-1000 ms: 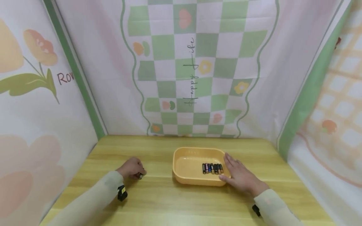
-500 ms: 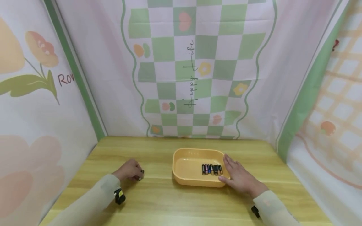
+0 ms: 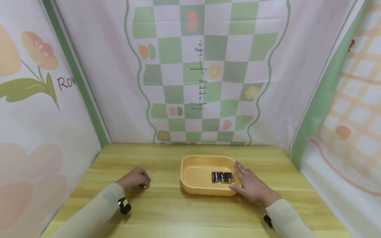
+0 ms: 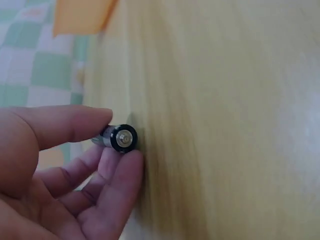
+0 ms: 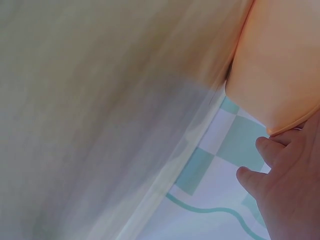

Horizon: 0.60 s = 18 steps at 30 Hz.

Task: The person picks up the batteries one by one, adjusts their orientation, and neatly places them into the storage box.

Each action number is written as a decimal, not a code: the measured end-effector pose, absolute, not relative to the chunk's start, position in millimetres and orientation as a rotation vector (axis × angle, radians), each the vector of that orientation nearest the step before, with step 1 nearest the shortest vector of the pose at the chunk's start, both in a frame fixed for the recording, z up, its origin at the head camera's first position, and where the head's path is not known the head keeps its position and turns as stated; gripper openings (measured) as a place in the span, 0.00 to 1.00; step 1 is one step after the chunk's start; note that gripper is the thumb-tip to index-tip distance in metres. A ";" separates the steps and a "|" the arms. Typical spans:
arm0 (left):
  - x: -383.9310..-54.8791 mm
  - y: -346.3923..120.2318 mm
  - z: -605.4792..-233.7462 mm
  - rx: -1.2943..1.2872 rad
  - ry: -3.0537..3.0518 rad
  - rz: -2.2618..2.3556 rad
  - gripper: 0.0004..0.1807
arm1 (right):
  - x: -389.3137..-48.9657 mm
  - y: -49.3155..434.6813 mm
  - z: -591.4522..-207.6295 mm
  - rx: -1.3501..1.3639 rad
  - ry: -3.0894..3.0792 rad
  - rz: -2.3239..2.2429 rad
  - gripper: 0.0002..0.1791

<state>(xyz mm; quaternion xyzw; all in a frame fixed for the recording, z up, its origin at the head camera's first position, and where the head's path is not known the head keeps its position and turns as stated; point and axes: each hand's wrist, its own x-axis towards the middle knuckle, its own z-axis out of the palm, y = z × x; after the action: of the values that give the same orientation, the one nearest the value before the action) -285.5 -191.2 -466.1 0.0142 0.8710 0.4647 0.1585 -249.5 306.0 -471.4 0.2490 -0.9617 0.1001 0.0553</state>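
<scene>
On the left of the table, my left hand [image 3: 134, 178] pinches a small cylindrical battery [image 4: 123, 138] between thumb and fingers. The left wrist view shows its end with a metal nub and a dark rim, close to the wood. A yellow-orange plastic tray [image 3: 196, 190] stands right of centre. Several batteries [image 3: 222, 177] lie side by side in a row in its right half. My right hand [image 3: 253, 186] rests on the tray's right end with fingers extended, thumb near the front corner. In the right wrist view, fingertips [image 5: 250, 180] show beside the tray's wall [image 5: 275, 65].
The wooden table [image 3: 166, 215] runs back to a checked fabric hanging [image 3: 194, 99]. More printed cloth closes in the left side [image 3: 35, 125] and the right side [image 3: 342, 138]. Small black devices sit at both wrists.
My left hand has shifted slightly left, away from the tray, with the battery still pinched and now turned in the fingers. The right hand and tray stay put.
</scene>
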 end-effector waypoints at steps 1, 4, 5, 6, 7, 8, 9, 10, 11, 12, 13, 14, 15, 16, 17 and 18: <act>-286.9 -193.8 -467.9 0.020 2.446 1.386 0.11 | -249.4 305.6 -471.4 0.756 -2.921 0.308 0.51; -289.2 -200.0 -470.4 -0.018 2.304 1.558 0.13 | -249.1 305.2 -471.0 0.756 -2.923 0.315 0.51; -289.5 -201.4 -470.1 -0.029 2.267 1.597 0.14 | -249.2 305.4 -470.9 0.757 -2.923 0.317 0.51; -289.5 -202.3 -469.3 -0.042 2.235 1.631 0.14 | -249.2 305.6 -470.6 0.758 -2.923 0.320 0.51; -289.5 -203.1 -468.3 -0.050 2.212 1.657 0.15 | -249.5 305.8 -470.7 0.756 -2.924 0.320 0.51; -289.7 -203.8 -467.4 -0.057 2.185 1.681 0.15 | -249.7 305.9 -470.8 0.756 -2.927 0.319 0.51; -289.7 -204.5 -466.3 -0.069 2.167 1.696 0.15 | -249.8 306.2 -471.0 0.755 -2.931 0.321 0.51; -289.5 -205.1 -465.2 -0.071 2.155 1.707 0.15 | -250.0 306.4 -471.3 0.753 -2.934 0.321 0.51; -289.3 -205.8 -464.1 -0.066 2.142 1.717 0.15 | -250.0 306.6 -471.4 0.752 -2.937 0.322 0.51; -289.2 -206.6 -463.3 -0.060 2.123 1.735 0.15 | -250.0 306.7 -471.7 0.753 -2.938 0.321 0.51; -289.3 -207.4 -462.8 -0.047 2.106 1.750 0.15 | -250.2 306.7 -472.2 0.753 -2.938 0.316 0.51; -289.3 -208.3 -462.2 -0.038 2.083 1.770 0.15 | -250.1 306.8 -472.3 0.753 -2.937 0.318 0.51; -289.2 -209.2 -461.5 -0.028 2.063 1.788 0.15 | -250.1 306.8 -472.6 0.752 -2.936 0.318 0.51; -289.6 -210.1 -461.0 -0.015 2.043 1.802 0.15 | -250.2 306.7 -472.8 0.754 -2.932 0.318 0.51; -289.9 -210.9 -460.6 -0.007 2.023 1.815 0.15 | -250.3 306.7 -473.1 0.760 -2.926 0.318 0.51; -290.3 -211.5 -460.3 -0.003 2.003 1.827 0.15 | -250.3 306.7 -473.4 0.759 -2.925 0.320 0.51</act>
<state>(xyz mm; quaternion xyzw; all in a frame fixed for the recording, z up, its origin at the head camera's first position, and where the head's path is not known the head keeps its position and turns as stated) -290.3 -211.5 -460.3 -0.0010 0.7217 0.6585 0.2135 -250.3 306.7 -473.4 0.2495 -0.9613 0.1050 0.0513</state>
